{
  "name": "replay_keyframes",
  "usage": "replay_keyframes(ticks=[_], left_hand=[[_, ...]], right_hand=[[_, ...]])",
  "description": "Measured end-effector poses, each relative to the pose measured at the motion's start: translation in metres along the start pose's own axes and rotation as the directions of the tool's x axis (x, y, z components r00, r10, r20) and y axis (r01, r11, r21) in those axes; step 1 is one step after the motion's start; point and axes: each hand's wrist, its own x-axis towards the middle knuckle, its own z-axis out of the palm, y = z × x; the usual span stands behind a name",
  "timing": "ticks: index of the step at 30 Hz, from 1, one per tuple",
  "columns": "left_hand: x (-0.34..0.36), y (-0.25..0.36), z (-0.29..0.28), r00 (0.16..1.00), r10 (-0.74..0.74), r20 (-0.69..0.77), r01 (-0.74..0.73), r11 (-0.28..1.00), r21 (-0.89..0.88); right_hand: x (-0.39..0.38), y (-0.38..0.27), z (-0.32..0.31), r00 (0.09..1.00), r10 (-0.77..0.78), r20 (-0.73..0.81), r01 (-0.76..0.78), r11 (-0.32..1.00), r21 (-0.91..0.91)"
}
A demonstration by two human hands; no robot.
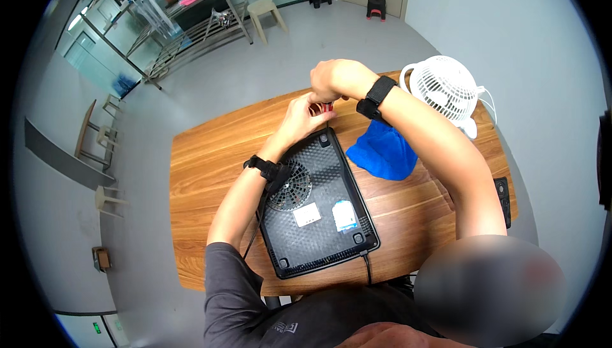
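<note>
A black laptop cooling pad [325,182] lies with its underside up on the wooden table, showing a round fan grille, rubber feet and two stickers. At its far corner my left hand [299,118] is closed with its fingertips around a red-handled tool, which looks like a screwdriver [327,108]. The tool stands roughly upright, its thin dark shaft pointing down at the corner. My right hand [335,80] is closed over the top of the same tool, mostly hiding the handle. Whether the tip touches the pad is too small to tell.
A blue cloth [382,152] lies right of the pad. Beyond it stands a small white fan [443,90] with a cord. A black flat device [502,200] rests at the table's right edge. Thin black cables run beside the pad. Stools and a metal rack stand beyond.
</note>
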Motion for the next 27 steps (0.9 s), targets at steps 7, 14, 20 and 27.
replay_keyframes(ticks=[7, 14, 20, 27], left_hand=[[-0.005, 0.008, -0.005, 1.0, 0.02, -0.009, -0.02, 0.999, 0.031], [-0.006, 0.01, -0.013, 0.992, -0.119, 0.044, 0.116, 0.992, 0.054], [-0.008, 0.029, -0.017, 0.997, -0.071, -0.015, 0.066, 0.976, -0.207], [-0.01, 0.033, -0.028, 0.996, -0.079, 0.034, 0.082, 0.993, -0.088]], right_hand=[[-0.02, -0.006, -0.002, 0.995, -0.024, -0.096, 0.023, 1.0, -0.011], [-0.01, -0.003, 0.01, 0.988, -0.123, -0.098, 0.12, 0.992, -0.029], [-0.015, -0.005, 0.001, 0.999, -0.001, -0.037, 0.002, 0.999, 0.042], [-0.024, -0.01, 0.006, 0.982, -0.07, -0.175, 0.051, 0.993, -0.11]])
